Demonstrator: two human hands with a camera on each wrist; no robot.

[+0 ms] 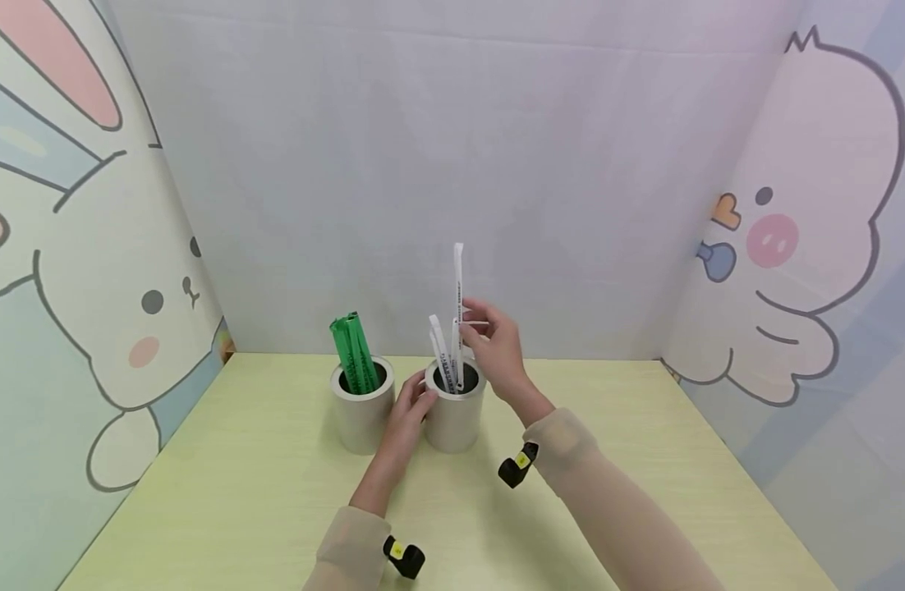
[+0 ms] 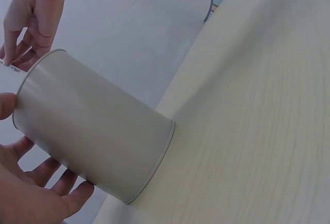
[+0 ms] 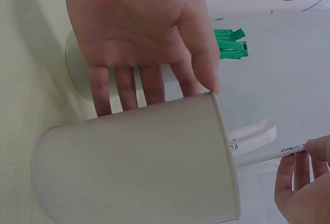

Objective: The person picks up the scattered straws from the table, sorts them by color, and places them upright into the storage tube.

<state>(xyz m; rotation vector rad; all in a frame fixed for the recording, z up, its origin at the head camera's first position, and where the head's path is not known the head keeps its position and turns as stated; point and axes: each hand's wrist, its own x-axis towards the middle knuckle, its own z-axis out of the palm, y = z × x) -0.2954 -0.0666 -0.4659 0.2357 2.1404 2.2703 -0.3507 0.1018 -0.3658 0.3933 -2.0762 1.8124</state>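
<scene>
Two pale round holders stand side by side on the table. My left hand (image 1: 404,423) grips the left side of the right holder (image 1: 454,427), thumb near the rim and fingers along its wall in the left wrist view. With my right hand (image 1: 497,349) I pinch a slim white printed wrapped straw (image 1: 458,275). It stands upright, its lower end at the right holder's mouth. More white wrapped straws (image 1: 439,345) lean inside that holder. Several green wrapped straws (image 1: 354,353) stand in the left holder (image 1: 360,423); the lower ends of all are hidden.
The pale wooden table (image 1: 231,484) ends at a plain light backdrop (image 1: 452,148). Cartoon-printed side panels border it on the left and right. Black wrist cameras are strapped to both sleeves.
</scene>
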